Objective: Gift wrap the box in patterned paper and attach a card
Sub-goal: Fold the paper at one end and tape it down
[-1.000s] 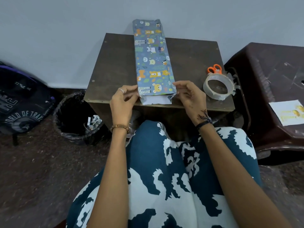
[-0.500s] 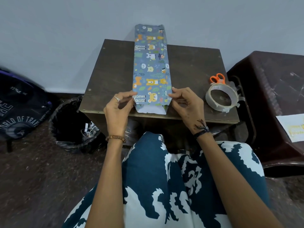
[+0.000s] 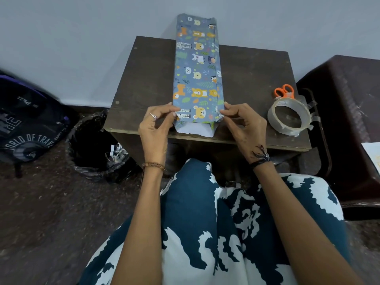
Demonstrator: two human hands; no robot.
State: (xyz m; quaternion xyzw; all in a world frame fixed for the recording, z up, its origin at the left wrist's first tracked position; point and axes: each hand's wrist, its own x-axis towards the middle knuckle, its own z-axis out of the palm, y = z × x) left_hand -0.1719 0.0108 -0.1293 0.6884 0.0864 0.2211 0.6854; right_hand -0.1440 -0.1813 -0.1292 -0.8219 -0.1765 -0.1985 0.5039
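Observation:
A long box wrapped in blue animal-print paper (image 3: 197, 70) lies lengthwise on the small dark table (image 3: 253, 79), its far end reaching past the table's back edge. At the near end the paper is open and its white inside (image 3: 195, 130) shows. My left hand (image 3: 155, 128) pinches the paper's near left corner. My right hand (image 3: 243, 124) pinches the near right corner. The box itself is hidden under the paper. A pale card (image 3: 372, 150) lies on the maroon stool at the right edge.
A roll of clear tape (image 3: 289, 117) sits on the table's right side with orange-handled scissors (image 3: 284, 91) just behind it. A maroon plastic stool (image 3: 349, 120) stands to the right. A black-lined bin (image 3: 92, 149) and a dark backpack (image 3: 26, 124) stand on the floor at left.
Both hands have closed in on the paper's near corners and folded the side edges inward. The view has shifted a little.

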